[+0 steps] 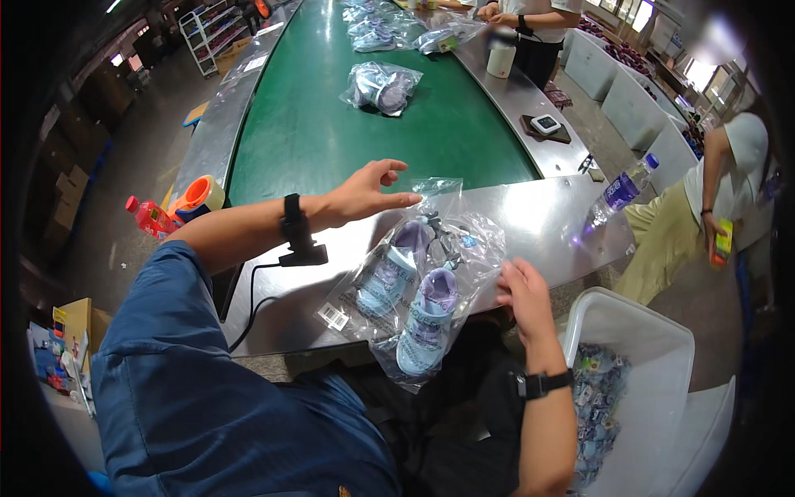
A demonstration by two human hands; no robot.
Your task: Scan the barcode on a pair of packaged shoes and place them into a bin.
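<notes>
A clear plastic bag [466,277] holding a pair of light blue children's shoes lies on the metal table end, its lower part overhanging the near edge. One shoe [386,282] points down-left, the other shoe [426,323] sits nearer to me; both have lilac linings. Above the bag's far flap, my left hand [370,193] is open, thumb and fingers apart, the thumb tip close to the film. At the bag's right edge my right hand [526,302] has its fingers bent together on the film.
Ahead runs a green conveyor belt [331,149] bearing bagged shoes [381,87]. A tape dispenser [199,197] and red bottle [151,217] stand left; a water bottle [621,192] stands right. A white bin [633,331] with small packets is beside me. Co-workers [704,190] are at right and beyond.
</notes>
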